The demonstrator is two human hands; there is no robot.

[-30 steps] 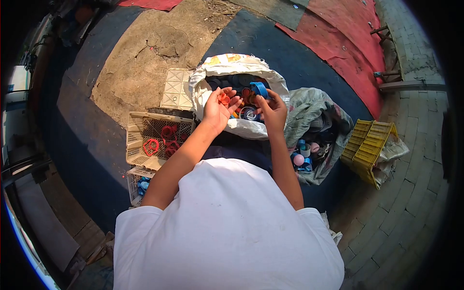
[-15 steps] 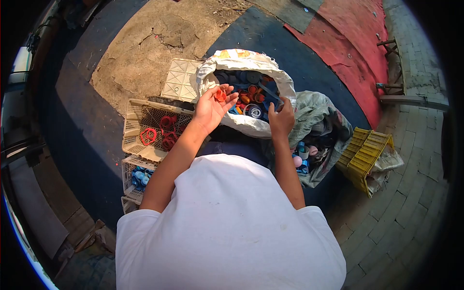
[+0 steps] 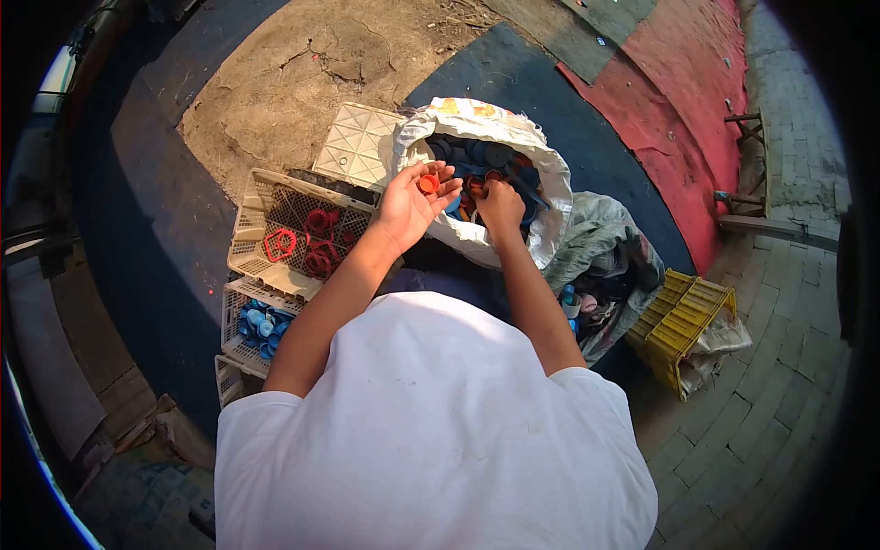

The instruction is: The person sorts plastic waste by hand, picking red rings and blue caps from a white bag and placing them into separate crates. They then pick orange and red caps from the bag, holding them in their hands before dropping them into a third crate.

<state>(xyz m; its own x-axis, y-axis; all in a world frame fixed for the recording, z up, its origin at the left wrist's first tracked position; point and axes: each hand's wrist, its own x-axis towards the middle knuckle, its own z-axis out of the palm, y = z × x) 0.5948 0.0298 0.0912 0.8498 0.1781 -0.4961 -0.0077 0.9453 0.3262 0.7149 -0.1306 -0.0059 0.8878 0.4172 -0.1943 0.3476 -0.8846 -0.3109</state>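
Note:
A white woven sack (image 3: 555, 174) stands with its mouth folded back, full of plastic caps and parts (image 3: 496, 155) in dark blue, black, red and orange. Over its left rim, my left hand (image 3: 409, 209) is turned palm up and holds a red plastic cap (image 3: 428, 184) at the curled fingers. My right hand (image 3: 500, 213) reaches inside the sack, back of the hand upward, its fingers bent together against the red and orange caps. What those fingertips grip is hidden.
At left, a cream crate (image 3: 247, 240) holds red ring-shaped parts (image 3: 321, 258); a crate below it holds blue caps (image 3: 264, 327). A grey-green sack (image 3: 596, 229) with mixed pieces and a yellow crate (image 3: 680, 321) are at right. A cream crate (image 3: 357, 139) lies behind.
My right hand has moved left from the sack's right rim into the caps, and its fingers have closed. My left hand still holds red plastic; the view has shifted slightly.

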